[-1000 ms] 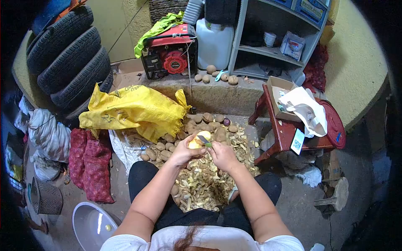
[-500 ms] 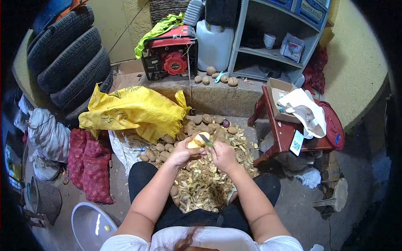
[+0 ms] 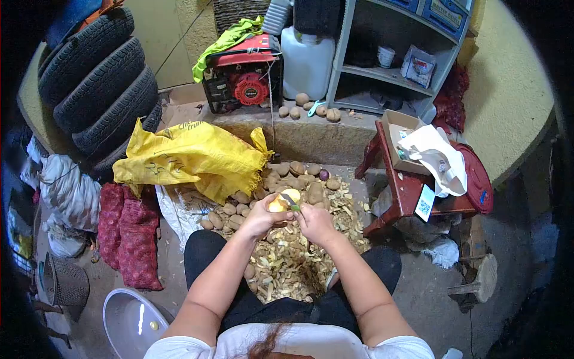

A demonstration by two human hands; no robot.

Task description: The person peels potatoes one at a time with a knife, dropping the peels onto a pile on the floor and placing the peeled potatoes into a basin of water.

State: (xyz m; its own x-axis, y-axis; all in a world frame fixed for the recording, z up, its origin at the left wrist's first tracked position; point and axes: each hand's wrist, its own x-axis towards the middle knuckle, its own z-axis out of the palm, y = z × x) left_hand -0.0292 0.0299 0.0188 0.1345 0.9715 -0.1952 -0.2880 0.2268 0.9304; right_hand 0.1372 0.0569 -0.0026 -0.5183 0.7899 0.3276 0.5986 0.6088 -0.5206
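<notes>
My left hand (image 3: 261, 219) is closed around a partly peeled potato (image 3: 277, 205), whose pale yellow flesh shows beside a patch of brown skin. In my right hand (image 3: 316, 224) is a small knife (image 3: 288, 199) with a green handle. Its dark blade lies against the upper right side of the potato. Both hands are held over a wide heap of potato peelings (image 3: 287, 263) between my knees. Unpeeled potatoes (image 3: 229, 209) lie behind the heap, partly under a yellow sack (image 3: 185, 157). A purple onion (image 3: 324, 175) rests among them.
A basin (image 3: 110, 323) with one small pale piece stands at lower left. Red mesh sacks (image 3: 137, 245) and stacked tyres (image 3: 107, 90) are on the left. To the right is a red stool (image 3: 388, 209) bearing a box and phone. Behind stand a generator (image 3: 245, 66) and shelf (image 3: 382, 75).
The knife blade has shifted slightly down along the potato, and my right hand has moved a little with it. The potato appears slightly turned in my left hand.
</notes>
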